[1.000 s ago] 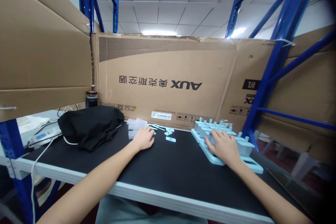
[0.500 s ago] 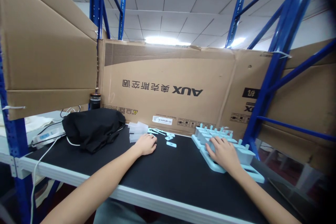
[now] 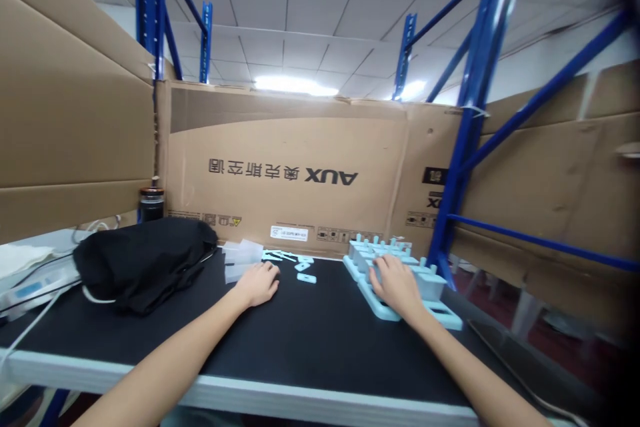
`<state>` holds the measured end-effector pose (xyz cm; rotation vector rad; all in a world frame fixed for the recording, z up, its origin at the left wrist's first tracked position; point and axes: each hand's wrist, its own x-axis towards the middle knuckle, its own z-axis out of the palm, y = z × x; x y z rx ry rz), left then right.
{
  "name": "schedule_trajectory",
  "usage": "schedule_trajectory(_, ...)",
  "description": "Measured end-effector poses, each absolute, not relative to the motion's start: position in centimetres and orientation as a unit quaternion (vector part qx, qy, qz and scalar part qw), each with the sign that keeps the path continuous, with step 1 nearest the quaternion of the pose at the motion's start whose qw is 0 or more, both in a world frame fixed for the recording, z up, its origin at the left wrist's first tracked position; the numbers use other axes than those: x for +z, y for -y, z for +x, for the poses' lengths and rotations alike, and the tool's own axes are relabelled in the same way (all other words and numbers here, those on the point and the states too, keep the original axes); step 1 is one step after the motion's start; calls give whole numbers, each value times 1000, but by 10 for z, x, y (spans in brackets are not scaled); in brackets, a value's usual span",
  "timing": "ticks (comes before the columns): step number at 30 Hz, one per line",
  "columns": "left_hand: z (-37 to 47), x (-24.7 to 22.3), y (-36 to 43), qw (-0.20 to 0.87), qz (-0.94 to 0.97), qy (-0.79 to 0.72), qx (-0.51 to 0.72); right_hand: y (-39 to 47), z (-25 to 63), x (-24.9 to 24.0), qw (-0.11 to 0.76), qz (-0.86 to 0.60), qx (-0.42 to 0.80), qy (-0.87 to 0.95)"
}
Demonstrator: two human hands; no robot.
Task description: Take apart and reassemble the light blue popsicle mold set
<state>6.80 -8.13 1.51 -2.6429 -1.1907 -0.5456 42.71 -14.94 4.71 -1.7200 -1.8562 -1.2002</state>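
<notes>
My left hand (image 3: pixel 259 284) lies palm down on the black table top (image 3: pixel 305 340), fingers loosely bent and a little apart, with nothing visible in it. Just behind it are translucent plastic sleeves (image 3: pixel 243 255) and several light blue sticks (image 3: pixel 280 255). Small light blue slotted pieces (image 3: pixel 307 277) lie to its right. My right hand (image 3: pixel 397 285) rests on a light blue ice pop mold set (image 3: pixel 379 307), its thumb apart from the fingers and lying on the near left side. Several stick handles stand upright from the molds. The part under my palm is hidden.
A black cloth bundle (image 3: pixel 145 260) lies at the left, with a dark-lidded jar (image 3: pixel 151 204) behind it. Cables and a white power strip (image 3: pixel 40 283) are at the far left. A cardboard wall (image 3: pixel 285 147) closes the back; a blue rack post (image 3: pixel 460 147) stands at the right.
The view has turned to the right, so everything sits further left in the picture. Both hands keep nearly the same places on the table and the mold set.
</notes>
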Motion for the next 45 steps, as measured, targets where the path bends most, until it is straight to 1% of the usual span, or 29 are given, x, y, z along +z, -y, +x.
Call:
schedule_trajectory(5,68,18,84,122,-892,402,-166,151,427,45,170,-614,-412,651)
schedule_trajectory(10,70,21,86,134,-894,399,-153,150,410,53,220,-603,-397,656)
schedule_trajectory(12,70,23,87,133,-897,394,-151,145,392,58,222,-580,-361,696)
schedule_trajectory(15,70,25,89,131,-899,389,-151,127,362,60,192,-547,-274,767)
schedule_trajectory(19,70,25,90,134,-904,376,-154,93,331,45,176,-524,-154,819)
schedule_trajectory(23,70,27,90,106,-908,375,-156,78,323,27,165,-506,-67,844)
schedule_trajectory(27,70,29,91,67,-908,382,-161,81,329,20,190,-481,-30,856)
schedule_trajectory(32,69,29,91,42,-913,372,-162,80,333,22,227,-498,41,836)
schedule_trajectory(34,68,30,89,47,-913,371,-161,79,332,23,224,-503,47,833)
schedule_trajectory(37,63,36,84,85,-897,392,-188,75,327,26,206,-510,33,834)
schedule_trajectory(41,43,47,70,137,-824,488,-254,69,319,30,209,-523,3,827)
schedule_trajectory(45,18,46,50,129,-770,569,-257,65,309,31,222,-532,-1,817)
